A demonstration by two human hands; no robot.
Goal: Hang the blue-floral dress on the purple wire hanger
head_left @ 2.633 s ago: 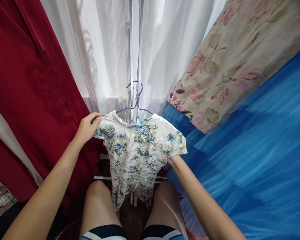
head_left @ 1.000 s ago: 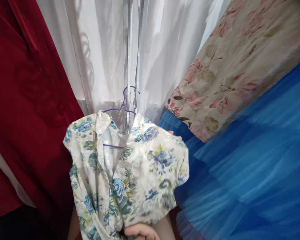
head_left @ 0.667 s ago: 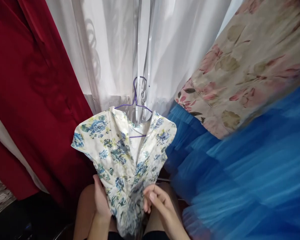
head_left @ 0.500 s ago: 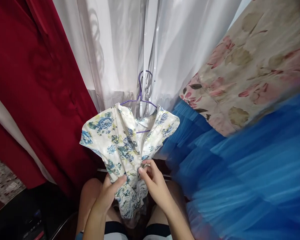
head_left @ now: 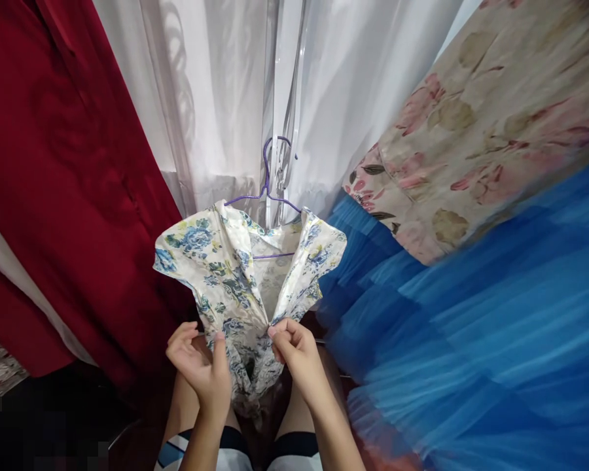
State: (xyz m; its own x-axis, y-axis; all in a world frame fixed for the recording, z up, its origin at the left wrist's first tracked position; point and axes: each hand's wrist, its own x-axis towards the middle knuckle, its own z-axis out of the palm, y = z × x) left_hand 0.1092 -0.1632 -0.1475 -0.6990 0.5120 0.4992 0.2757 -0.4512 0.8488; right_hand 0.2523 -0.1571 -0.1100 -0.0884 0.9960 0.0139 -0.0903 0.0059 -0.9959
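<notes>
A white blouse with blue flowers hangs on a purple wire hanger, its front neckline spread in a V. At the bottom of that V, my right hand pinches the front edge between thumb and fingers. My left hand is beside the blouse's left side at the waist, fingers apart and palm turned up, with the thumb near the cloth. Below the hands the lower part of the blouse is gathered and hangs between my knees.
Behind the hanger falls a white curtain. Red cloth hangs on the left. On the right are a beige floral cloth and a layered blue tulle skirt. My thighs lie below the blouse.
My left hand has let go of the blouse's side and opened out to the left. The neckline has spread wider, while my right hand still pinches the front.
</notes>
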